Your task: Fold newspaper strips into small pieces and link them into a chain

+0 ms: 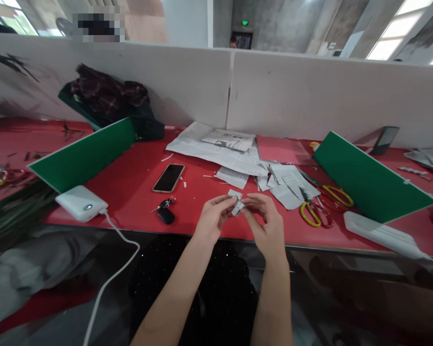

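Note:
A small folded piece of newspaper (238,207) is held between my two hands, above the near edge of the red table. My left hand (216,214) pinches it from the left with thumb and fingers. From the right, my right hand (265,218) grips its other side between thumb and fingertips. Parts of the paper are hidden behind my fingers. Just beyond my hands lie cut newspaper pieces (290,185) and a larger newspaper sheet (209,151). To the right of my right hand rest scissors (312,214) with yellow and red handles.
On the left are a phone (168,178), a car key (165,211) and a white power bank (81,203) with a cable. Green boards (371,178) stand at both sides. A white power strip (380,235) lies at right. A white partition (292,96) closes the back.

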Tool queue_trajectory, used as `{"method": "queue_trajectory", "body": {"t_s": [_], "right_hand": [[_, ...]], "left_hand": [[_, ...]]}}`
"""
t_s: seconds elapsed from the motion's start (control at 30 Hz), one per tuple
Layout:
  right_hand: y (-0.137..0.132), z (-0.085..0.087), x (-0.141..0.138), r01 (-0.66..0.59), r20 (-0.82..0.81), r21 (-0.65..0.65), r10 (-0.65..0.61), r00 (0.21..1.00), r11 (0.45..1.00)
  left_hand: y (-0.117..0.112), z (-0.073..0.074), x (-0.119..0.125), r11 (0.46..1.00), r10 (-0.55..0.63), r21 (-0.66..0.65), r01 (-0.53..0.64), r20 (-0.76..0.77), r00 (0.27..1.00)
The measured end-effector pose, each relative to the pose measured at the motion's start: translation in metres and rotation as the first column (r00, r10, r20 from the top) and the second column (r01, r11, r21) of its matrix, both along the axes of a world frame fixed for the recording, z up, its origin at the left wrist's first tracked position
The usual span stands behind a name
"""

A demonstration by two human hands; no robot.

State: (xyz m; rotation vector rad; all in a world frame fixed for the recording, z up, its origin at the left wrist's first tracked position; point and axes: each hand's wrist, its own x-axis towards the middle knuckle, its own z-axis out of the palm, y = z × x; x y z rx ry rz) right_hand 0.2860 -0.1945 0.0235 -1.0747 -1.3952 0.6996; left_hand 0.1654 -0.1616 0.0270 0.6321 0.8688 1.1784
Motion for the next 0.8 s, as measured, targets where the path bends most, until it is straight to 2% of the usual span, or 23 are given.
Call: {"method": "queue_trajectory", "body": {"t_s": [0.17,0.27,0.37,0.47,0.63,0.73,0.8], "right_hand": [[0.0005,0.001,-0.0035,0.028,0.016,0.029,-0.029,0.999,0.999],[0.0018,-0.0006,-0.003,0.026,-0.042,0.011,-0.026,0.999,1.0],[0.0026,-0.0022,-0.0019,0.01,-0.093,-0.026,-0.013,0.996,1.0],[0.004,-0.004,-0.0014,0.075,-0.123,-0.073,-0.084,0.989,0.995],[0.0068,-0.0062,-0.0029,0.201,-0.213,-0.108,-0.22,0.952,0.974],[0.0072,-0.0067,-0.0031,0.236,-0.238,-0.101,-0.254,0.937,0.966],[0.007,-0.0069,-0.0015,0.236,-0.241,-0.084,-0.249,0.938,0.968]], "left_hand": [[0.0,-0.0004,-0.0004,1.0,0.007,0.0,-0.007,0.027,1.0],[-0.0005,0.0005,0.0001,1.0,0.025,0.013,-0.025,0.02,0.999],[-0.002,0.0016,0.0014,0.994,0.069,0.081,-0.069,-0.006,0.998],[-0.0033,0.0014,0.0035,0.984,0.099,0.151,-0.094,-0.024,0.995],[-0.0033,-0.001,0.007,0.975,0.135,0.185,-0.127,-0.033,0.99],[-0.0026,-0.001,0.006,0.976,0.102,0.202,-0.081,-0.094,0.99],[-0.0019,-0.0003,0.0031,0.977,0.022,0.212,0.012,-0.161,0.987]]}}
